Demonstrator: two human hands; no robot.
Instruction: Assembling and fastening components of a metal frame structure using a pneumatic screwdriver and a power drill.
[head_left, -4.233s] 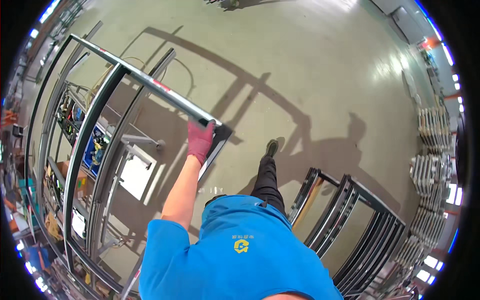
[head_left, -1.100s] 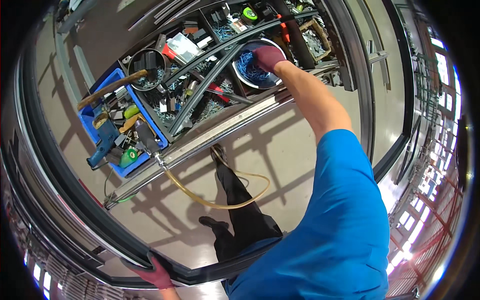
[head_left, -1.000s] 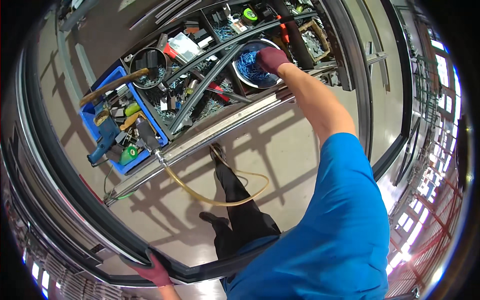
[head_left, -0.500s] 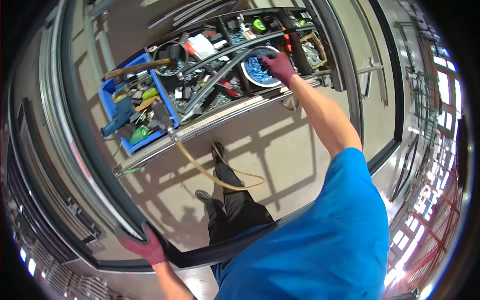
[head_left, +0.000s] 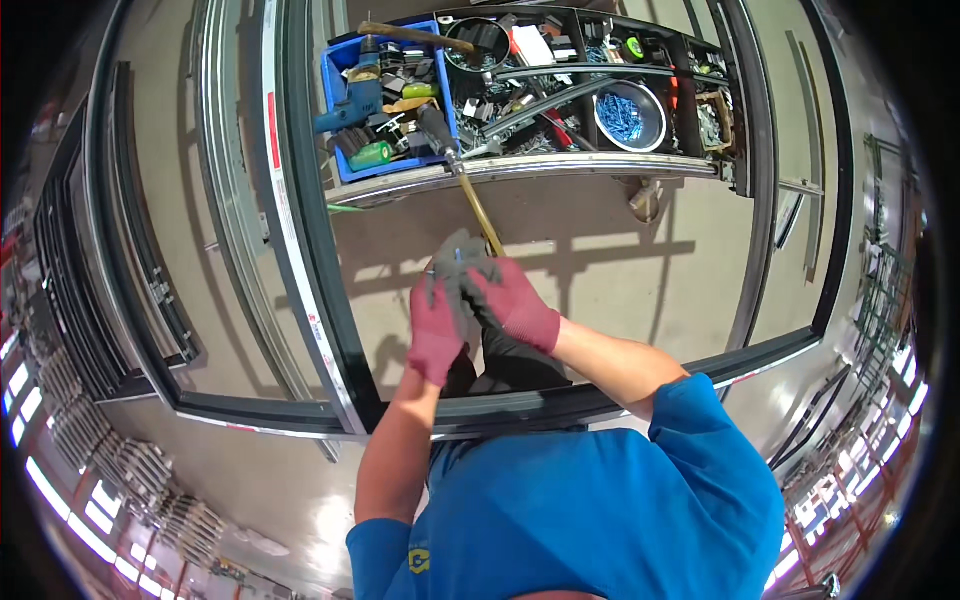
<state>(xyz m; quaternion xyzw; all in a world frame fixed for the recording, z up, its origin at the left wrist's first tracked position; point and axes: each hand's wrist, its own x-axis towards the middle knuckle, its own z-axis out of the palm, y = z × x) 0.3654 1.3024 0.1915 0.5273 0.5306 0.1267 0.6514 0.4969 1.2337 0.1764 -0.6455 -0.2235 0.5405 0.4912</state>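
My left hand (head_left: 438, 315) and my right hand (head_left: 512, 300), both in maroon gloves with grey fingers, meet in front of my body. Their fingertips are pressed together around small blue screws (head_left: 458, 254), a few bits of which show between the gloves. How many there are, and how they are split between the hands, is hidden. Beyond the right hand, a round metal bowl (head_left: 655, 125) stands in the tool tray with a heap of blue screws (head_left: 620, 117) in it.
A dark window-like frame (head_left: 305, 230) surrounds me, its near bar (head_left: 620, 392) crossing at my waist. A blue bin (head_left: 450, 100) holds a drill (head_left: 355, 103), a hammer (head_left: 415, 36) lying across it. A yellowish hose (head_left: 482, 215) hangs near my hands. Metal strips (head_left: 560, 100) lie over the tray.
My right hand has left the bowl and come back to my body. My left hand has let go of the frame's corner and joined it. The view has turned and shifted.
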